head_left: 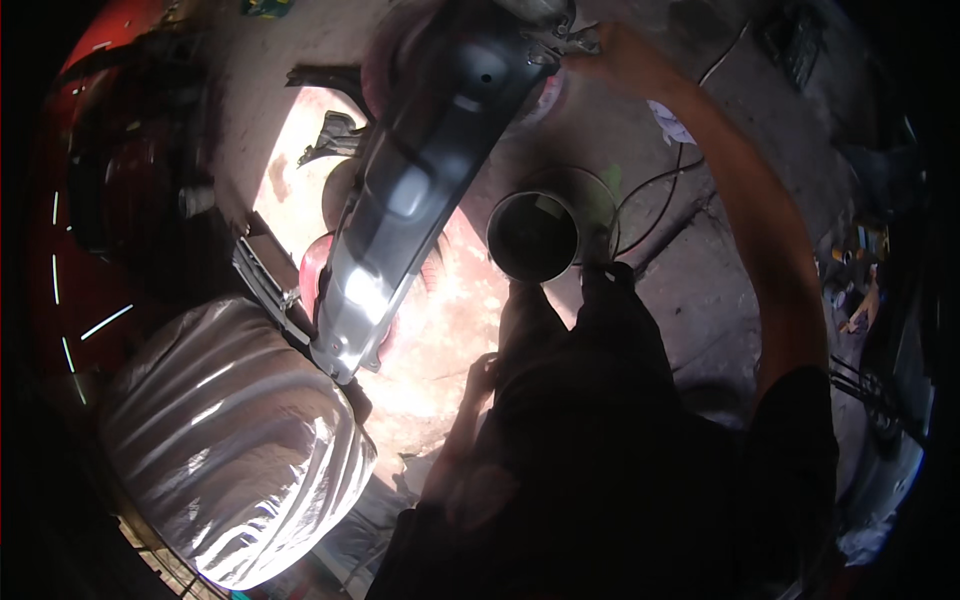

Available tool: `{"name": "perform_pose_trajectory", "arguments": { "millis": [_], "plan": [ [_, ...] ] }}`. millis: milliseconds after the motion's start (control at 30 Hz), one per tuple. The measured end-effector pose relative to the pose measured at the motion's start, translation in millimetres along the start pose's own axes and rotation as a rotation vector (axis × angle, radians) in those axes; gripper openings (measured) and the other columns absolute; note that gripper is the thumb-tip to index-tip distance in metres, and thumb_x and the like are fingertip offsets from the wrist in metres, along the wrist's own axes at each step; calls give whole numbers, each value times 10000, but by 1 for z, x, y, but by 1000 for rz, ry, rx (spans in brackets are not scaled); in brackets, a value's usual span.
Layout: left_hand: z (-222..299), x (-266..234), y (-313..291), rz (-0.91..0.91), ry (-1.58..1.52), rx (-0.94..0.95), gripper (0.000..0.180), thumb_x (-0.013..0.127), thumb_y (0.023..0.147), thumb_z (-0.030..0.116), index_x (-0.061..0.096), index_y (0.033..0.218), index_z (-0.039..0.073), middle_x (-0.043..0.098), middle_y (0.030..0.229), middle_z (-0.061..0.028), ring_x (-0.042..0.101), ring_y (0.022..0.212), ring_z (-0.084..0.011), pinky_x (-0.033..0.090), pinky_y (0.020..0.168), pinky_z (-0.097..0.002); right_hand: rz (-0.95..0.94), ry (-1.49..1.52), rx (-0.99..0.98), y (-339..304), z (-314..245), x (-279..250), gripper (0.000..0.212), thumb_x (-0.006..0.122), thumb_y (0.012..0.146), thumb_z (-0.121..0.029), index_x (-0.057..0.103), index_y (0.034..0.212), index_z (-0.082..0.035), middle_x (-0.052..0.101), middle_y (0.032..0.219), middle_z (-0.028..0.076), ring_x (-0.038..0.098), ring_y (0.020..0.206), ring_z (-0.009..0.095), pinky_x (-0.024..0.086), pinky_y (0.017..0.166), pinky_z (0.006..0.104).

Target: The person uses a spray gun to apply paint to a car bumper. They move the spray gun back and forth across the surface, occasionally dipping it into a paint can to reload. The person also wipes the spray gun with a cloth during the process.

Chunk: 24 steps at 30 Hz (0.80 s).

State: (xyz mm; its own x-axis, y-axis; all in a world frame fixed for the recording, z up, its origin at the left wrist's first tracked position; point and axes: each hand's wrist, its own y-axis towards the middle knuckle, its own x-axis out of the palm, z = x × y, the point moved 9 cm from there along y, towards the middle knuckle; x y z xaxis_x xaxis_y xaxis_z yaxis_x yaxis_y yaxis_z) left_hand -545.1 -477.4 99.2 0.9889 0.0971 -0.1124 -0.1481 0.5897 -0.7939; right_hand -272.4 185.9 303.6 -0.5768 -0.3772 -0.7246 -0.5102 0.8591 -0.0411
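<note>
A long, glossy dark-grey car body panel [425, 160] slants from the top middle down to the lower left, held up off the floor. At its far end my right hand [605, 55], arm stretched out, is closed around a metallic spray gun [565, 45]. The gun's rounded cup shows at the top edge, and its front is close to the panel. My left hand [483, 375] hangs low beside my leg, away from the panel. Its fingers are small and shadowed, so their grip cannot be made out.
Wrinkled silvery sheeting covers a bulky shape [240, 440] at the lower left. A round, dark-mouthed bucket [533, 236] stands before my feet. A thin hose [655, 185] runs over the floor at right. Red bodywork [90, 300] lines the far left; bright sunlight falls on the floor [430, 380].
</note>
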Motion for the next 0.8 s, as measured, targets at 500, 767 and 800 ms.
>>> {"name": "perform_pose_trajectory", "arguments": {
  "millis": [500, 767, 800],
  "plan": [
    [44, 7, -11, 53, 206, -41, 283, 730, 955, 119, 683, 1213, 13, 760, 1024, -124, 705, 927, -175, 563, 798, -301, 88, 102, 157, -82, 31, -7, 515, 706, 929, -445, 710, 1234, -30, 757, 864, 164, 719, 646, 309, 566, 708, 420],
    [39, 7, -10, 33, 284, -98, 299, 700, 985, 148, 667, 1245, 4, 749, 1031, -135, 700, 960, -185, 566, 815, -312, 216, 118, 236, -84, 56, -18, 418, 688, 949, -395, 733, 1149, -31, 720, 779, 154, 710, 663, 312, 541, 690, 439],
    [51, 16, -15, 32, 280, -115, 311, 699, 987, 152, 661, 1256, 0, 745, 1040, -136, 698, 968, -187, 566, 817, -313, 213, 123, 273, -79, 63, -21, 414, 684, 951, -397, 734, 1124, -24, 714, 765, 160, 712, 676, 321, 535, 685, 448]
  ]
}}
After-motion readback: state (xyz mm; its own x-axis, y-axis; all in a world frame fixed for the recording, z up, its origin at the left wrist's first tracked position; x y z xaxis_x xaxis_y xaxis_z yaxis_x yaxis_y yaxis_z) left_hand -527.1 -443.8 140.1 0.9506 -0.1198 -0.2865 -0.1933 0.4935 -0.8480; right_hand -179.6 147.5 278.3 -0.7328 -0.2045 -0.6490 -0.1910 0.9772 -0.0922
